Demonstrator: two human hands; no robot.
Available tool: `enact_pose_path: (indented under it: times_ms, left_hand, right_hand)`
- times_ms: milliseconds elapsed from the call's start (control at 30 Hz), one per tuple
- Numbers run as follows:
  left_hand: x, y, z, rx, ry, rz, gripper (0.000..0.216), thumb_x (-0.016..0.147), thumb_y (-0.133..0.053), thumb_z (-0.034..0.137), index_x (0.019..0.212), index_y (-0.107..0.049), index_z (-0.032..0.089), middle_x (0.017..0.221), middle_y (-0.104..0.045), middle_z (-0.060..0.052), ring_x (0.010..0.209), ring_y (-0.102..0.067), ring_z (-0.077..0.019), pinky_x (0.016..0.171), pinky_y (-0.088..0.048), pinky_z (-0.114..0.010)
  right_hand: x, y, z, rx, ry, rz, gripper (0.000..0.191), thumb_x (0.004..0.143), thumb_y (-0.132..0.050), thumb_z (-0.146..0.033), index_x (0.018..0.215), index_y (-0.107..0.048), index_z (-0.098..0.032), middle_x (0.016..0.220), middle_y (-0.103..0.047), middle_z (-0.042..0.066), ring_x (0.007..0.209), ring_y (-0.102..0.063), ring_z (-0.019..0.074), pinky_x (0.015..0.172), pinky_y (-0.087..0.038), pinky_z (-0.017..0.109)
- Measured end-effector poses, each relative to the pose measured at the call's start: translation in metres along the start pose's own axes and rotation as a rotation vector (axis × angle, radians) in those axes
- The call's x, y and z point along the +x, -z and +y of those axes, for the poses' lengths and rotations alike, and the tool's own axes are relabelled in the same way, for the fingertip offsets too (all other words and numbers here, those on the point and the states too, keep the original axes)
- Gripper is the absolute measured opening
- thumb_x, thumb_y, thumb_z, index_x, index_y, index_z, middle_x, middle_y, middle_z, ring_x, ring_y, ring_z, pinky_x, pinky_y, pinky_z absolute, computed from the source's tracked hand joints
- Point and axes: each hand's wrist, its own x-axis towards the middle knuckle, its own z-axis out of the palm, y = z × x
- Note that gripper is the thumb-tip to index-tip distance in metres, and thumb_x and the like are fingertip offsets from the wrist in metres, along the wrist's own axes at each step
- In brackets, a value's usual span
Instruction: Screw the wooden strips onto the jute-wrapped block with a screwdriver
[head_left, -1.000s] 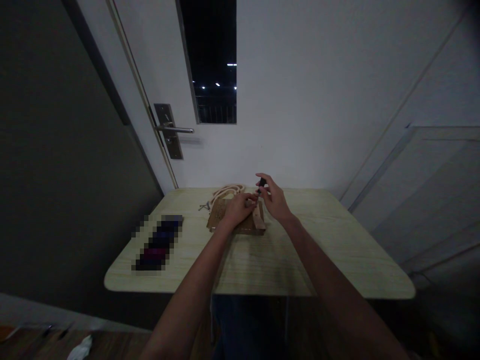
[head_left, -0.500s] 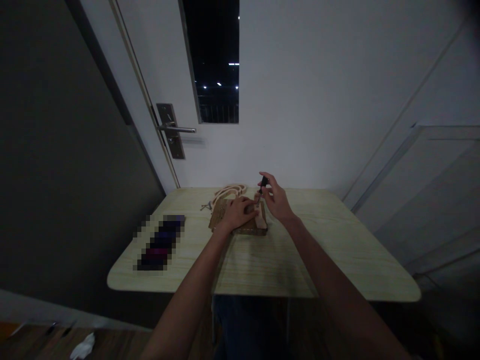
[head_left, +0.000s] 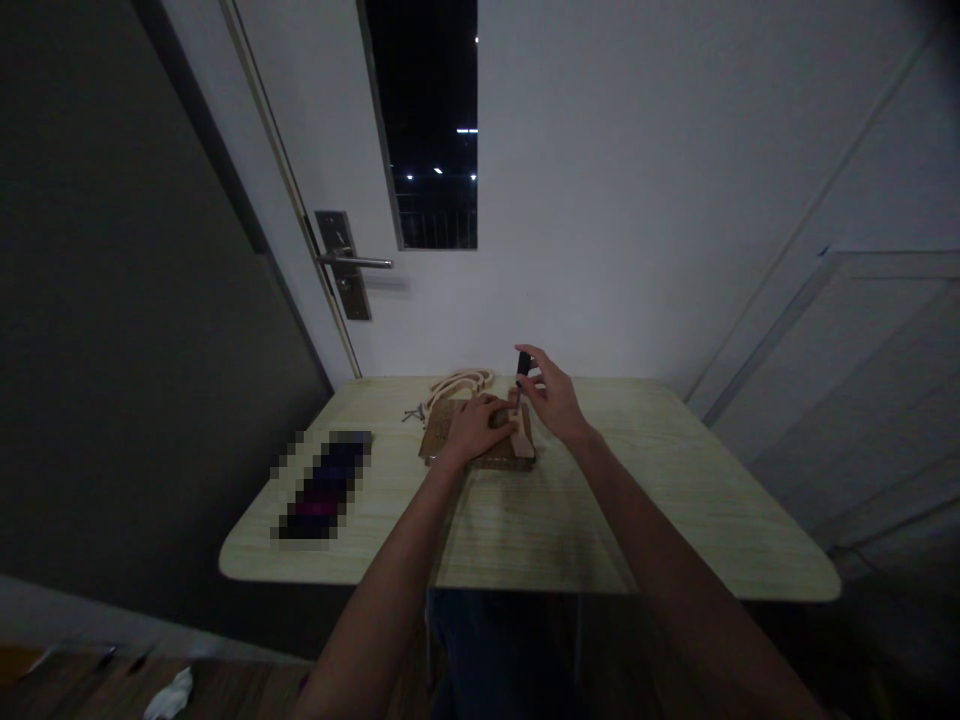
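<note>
A flat brown case [head_left: 439,433], which looks like leather with pale stitching along its front edge, lies in the middle of the table. Across its right side runs a pale tan strip [head_left: 521,442]. My left hand [head_left: 478,428] lies over the case and holds it down, thumb and forefinger against the strip. Gripped in the fingers of my right hand [head_left: 553,395] is a screwdriver [head_left: 523,364] with a black handle and thin metal shaft. It stands nearly upright, its tip at the strip beside my left fingertips. Whether the tip sits in a screw or hole is too small to tell.
Behind the case a looped tan strap [head_left: 459,380] lies on the pale wooden table [head_left: 660,500]. A blurred-out dark phone-like object [head_left: 326,488] is at the table's left. A white door with a metal handle [head_left: 364,262] rises just past the far edge.
The screwdriver has tilted a little more upright, its handle shifting slightly left as the right fingers move around it. My left hand stays on the case.
</note>
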Motion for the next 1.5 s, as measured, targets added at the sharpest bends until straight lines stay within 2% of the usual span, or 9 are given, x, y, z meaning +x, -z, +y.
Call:
enact_pose_path:
  times_ms: [100, 233, 367, 533, 700, 967, 1200, 1367, 1500]
  left_hand:
    - [-0.0002, -0.0005, -0.0004, -0.004, 0.000, 0.003, 0.037, 0.084, -0.060, 0.044, 0.116, -0.065, 0.026, 0.120, -0.061, -0.006, 0.115, -0.054, -0.0259, 0.103, -0.036, -0.041]
    - [0.0001, -0.0023, -0.0019, -0.004, 0.008, 0.010, 0.037, 0.083, -0.061, 0.044, 0.115, -0.065, 0.026, 0.120, -0.061, -0.006, 0.115, -0.054, -0.0261, 0.103, -0.035, -0.042]
    - [0.0006, -0.0041, -0.0039, -0.025, 0.001, 0.020, 0.037, 0.083, -0.062, 0.045, 0.114, -0.066, 0.027, 0.119, -0.061, -0.005, 0.113, -0.054, -0.0252, 0.103, -0.035, -0.041]
    - [0.0008, -0.0046, -0.0045, -0.012, 0.005, 0.029, 0.039, 0.082, -0.063, 0.045, 0.115, -0.066, 0.026, 0.119, -0.062, -0.006, 0.112, -0.054, -0.0256, 0.102, -0.037, -0.041]
    - [0.0010, -0.0032, -0.0038, -0.007, 0.008, 0.019, 0.039, 0.082, -0.063, 0.045, 0.116, -0.066, 0.025, 0.119, -0.061, -0.006, 0.110, -0.055, -0.0253, 0.101, -0.038, -0.040]
    - [0.0007, -0.0018, -0.0029, 0.023, 0.024, -0.012, 0.040, 0.084, -0.060, 0.048, 0.118, -0.064, 0.028, 0.124, -0.060, -0.003, 0.116, -0.053, -0.0246, 0.104, -0.036, -0.040]
    - [0.0003, -0.0002, -0.0004, 0.015, 0.036, -0.020, 0.042, 0.083, -0.061, 0.049, 0.119, -0.064, 0.027, 0.125, -0.059, -0.004, 0.115, -0.054, -0.0246, 0.104, -0.037, -0.040]
    - [0.0001, 0.0000, 0.0000, 0.020, 0.037, -0.019, 0.040, 0.084, -0.060, 0.047, 0.119, -0.063, 0.028, 0.126, -0.059, -0.004, 0.117, -0.053, -0.0248, 0.105, -0.035, -0.041]
    - [0.0004, 0.0000, -0.0009, 0.022, 0.025, -0.025, 0.040, 0.084, -0.060, 0.048, 0.118, -0.064, 0.027, 0.125, -0.059, -0.004, 0.117, -0.053, -0.0253, 0.104, -0.036, -0.042]
  right_hand:
    - [0.0008, -0.0020, -0.0006, -0.009, 0.001, 0.014, 0.041, 0.090, -0.048, -0.043, 0.128, -0.048, -0.026, 0.112, -0.059, 0.009, 0.068, -0.059, 0.0139, 0.061, -0.057, 0.030]
    - [0.0002, -0.0022, -0.0022, 0.064, -0.026, -0.041, 0.045, 0.091, -0.044, -0.036, 0.134, -0.038, -0.025, 0.112, -0.057, 0.010, 0.072, -0.061, 0.0137, 0.060, -0.057, 0.028]
    - [0.0012, 0.0001, -0.0011, 0.053, -0.013, -0.076, 0.044, 0.092, -0.042, -0.033, 0.135, -0.037, -0.025, 0.104, -0.059, 0.009, 0.072, -0.062, 0.0148, 0.062, -0.058, 0.030]
    - [0.0043, 0.0009, -0.0002, 0.002, 0.034, -0.077, 0.044, 0.090, -0.045, -0.033, 0.133, -0.041, -0.026, 0.115, -0.057, 0.010, 0.072, -0.062, 0.0148, 0.066, -0.058, 0.032]
    - [0.0042, -0.0019, -0.0006, -0.023, 0.023, -0.050, 0.043, 0.088, -0.049, -0.032, 0.130, -0.043, -0.025, 0.110, -0.059, 0.009, 0.074, -0.060, 0.0156, 0.065, -0.057, 0.032]
    - [0.0062, -0.0013, -0.0024, -0.033, 0.042, -0.070, 0.043, 0.092, -0.039, -0.027, 0.134, -0.039, -0.023, 0.117, -0.059, 0.013, 0.087, -0.061, 0.0189, 0.069, -0.057, 0.033]
    - [0.0042, -0.0026, -0.0027, -0.060, 0.025, -0.031, 0.040, 0.089, -0.047, -0.028, 0.128, -0.047, -0.024, 0.122, -0.056, 0.012, 0.074, -0.058, 0.0151, 0.065, -0.057, 0.031]
    - [0.0032, -0.0046, -0.0035, -0.009, 0.025, -0.046, 0.045, 0.089, -0.041, -0.021, 0.134, -0.041, -0.023, 0.118, -0.058, 0.012, 0.093, -0.059, 0.0195, 0.072, -0.057, 0.033]
    - [0.0036, -0.0037, -0.0022, -0.020, 0.043, -0.055, 0.043, 0.091, -0.041, -0.025, 0.134, -0.042, -0.023, 0.123, -0.056, 0.013, 0.093, -0.060, 0.0197, 0.072, -0.057, 0.033]
